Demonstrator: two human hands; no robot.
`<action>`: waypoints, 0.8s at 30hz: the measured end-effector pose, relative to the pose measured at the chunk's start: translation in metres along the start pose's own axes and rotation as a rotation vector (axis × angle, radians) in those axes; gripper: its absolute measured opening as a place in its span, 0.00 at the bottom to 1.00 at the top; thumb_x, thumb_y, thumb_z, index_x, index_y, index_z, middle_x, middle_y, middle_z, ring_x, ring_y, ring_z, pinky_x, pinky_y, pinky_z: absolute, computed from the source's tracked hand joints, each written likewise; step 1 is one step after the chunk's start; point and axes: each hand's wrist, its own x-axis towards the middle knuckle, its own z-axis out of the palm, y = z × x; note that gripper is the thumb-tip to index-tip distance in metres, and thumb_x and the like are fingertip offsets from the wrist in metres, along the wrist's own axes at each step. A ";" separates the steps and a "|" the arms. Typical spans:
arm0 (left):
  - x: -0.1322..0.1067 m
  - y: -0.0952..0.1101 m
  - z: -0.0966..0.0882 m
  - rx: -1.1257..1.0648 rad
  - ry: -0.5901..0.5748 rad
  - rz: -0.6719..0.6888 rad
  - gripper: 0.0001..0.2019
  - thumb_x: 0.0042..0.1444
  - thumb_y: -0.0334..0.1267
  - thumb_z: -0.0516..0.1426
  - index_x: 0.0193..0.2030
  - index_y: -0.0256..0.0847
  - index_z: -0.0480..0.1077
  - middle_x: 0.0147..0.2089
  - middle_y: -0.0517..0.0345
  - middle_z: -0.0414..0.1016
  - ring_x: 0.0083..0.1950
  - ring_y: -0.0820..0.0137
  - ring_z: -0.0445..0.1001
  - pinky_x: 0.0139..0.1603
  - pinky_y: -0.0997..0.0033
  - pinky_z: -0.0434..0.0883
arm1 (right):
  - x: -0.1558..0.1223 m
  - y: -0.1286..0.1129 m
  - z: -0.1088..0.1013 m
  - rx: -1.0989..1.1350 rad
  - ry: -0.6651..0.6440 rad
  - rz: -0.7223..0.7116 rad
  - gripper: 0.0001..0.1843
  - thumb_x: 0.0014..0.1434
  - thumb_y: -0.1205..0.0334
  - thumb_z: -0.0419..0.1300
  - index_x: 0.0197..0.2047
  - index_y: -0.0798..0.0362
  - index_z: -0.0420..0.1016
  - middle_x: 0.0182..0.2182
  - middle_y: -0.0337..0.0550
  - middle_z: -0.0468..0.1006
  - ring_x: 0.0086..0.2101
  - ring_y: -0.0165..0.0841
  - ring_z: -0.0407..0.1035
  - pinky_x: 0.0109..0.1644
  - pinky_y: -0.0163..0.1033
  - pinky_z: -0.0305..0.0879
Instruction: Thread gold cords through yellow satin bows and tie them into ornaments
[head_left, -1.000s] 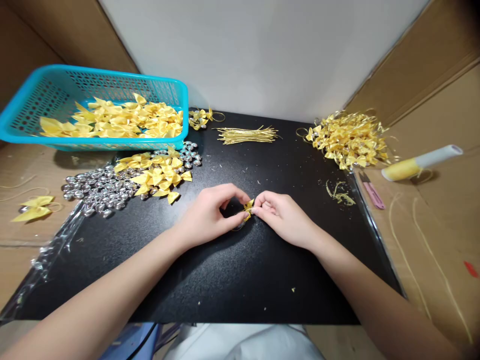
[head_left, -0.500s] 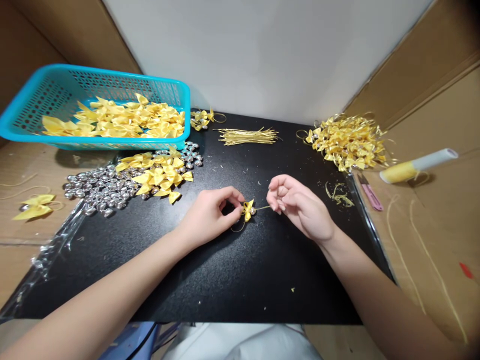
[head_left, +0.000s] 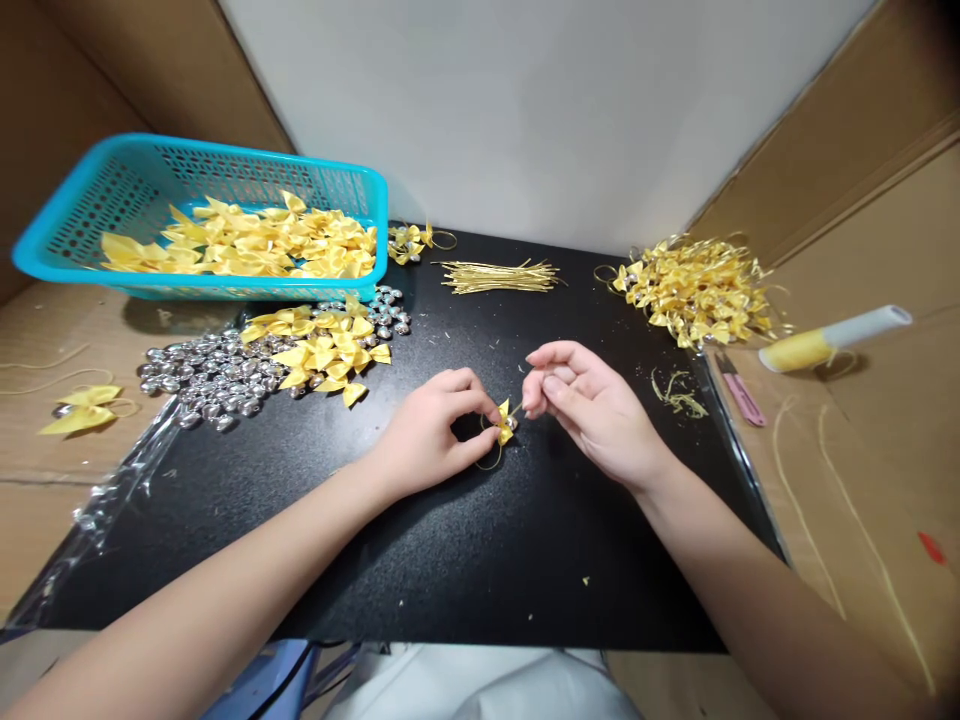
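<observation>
My left hand pinches a small yellow ribbon bow with a silver bell and a thin gold cord loop, low over the black mat. My right hand is just right of the bow, its fingertips closed on the gold cord's end. Loose yellow bows and silver bells lie to the left of my hands. A bundle of cut gold cords lies at the back of the mat.
A turquoise basket of yellow bows stands at back left. A heap of finished bows with cords lies at back right. A pink thread snip and a yellow thread spool rest on cardboard at right. One bow lies far left.
My right hand first pulled away to the right, drawing the cord out from the bow, then came back close to it. The left hand kept its pinch on the bow.
</observation>
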 end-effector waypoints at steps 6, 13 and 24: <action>0.000 -0.003 0.006 0.059 -0.026 -0.047 0.04 0.56 0.36 0.58 0.33 0.40 0.74 0.32 0.57 0.72 0.37 0.67 0.70 0.39 0.68 0.66 | 0.005 -0.001 0.006 -0.031 -0.029 0.006 0.08 0.61 0.59 0.58 0.44 0.50 0.65 0.28 0.36 0.72 0.30 0.28 0.68 0.41 0.37 0.68; 0.003 0.001 0.007 0.055 0.005 -0.020 0.04 0.55 0.35 0.57 0.33 0.40 0.73 0.31 0.58 0.71 0.36 0.68 0.70 0.39 0.68 0.66 | 0.007 -0.010 0.011 -0.002 -0.049 -0.011 0.09 0.61 0.59 0.59 0.44 0.50 0.66 0.28 0.36 0.72 0.30 0.28 0.68 0.40 0.37 0.68; 0.007 0.005 0.008 0.021 0.014 -0.037 0.07 0.57 0.38 0.57 0.30 0.40 0.71 0.28 0.60 0.74 0.32 0.71 0.71 0.38 0.70 0.65 | 0.009 -0.012 0.014 0.009 -0.065 -0.008 0.07 0.61 0.63 0.57 0.43 0.50 0.66 0.28 0.36 0.72 0.30 0.27 0.67 0.38 0.35 0.68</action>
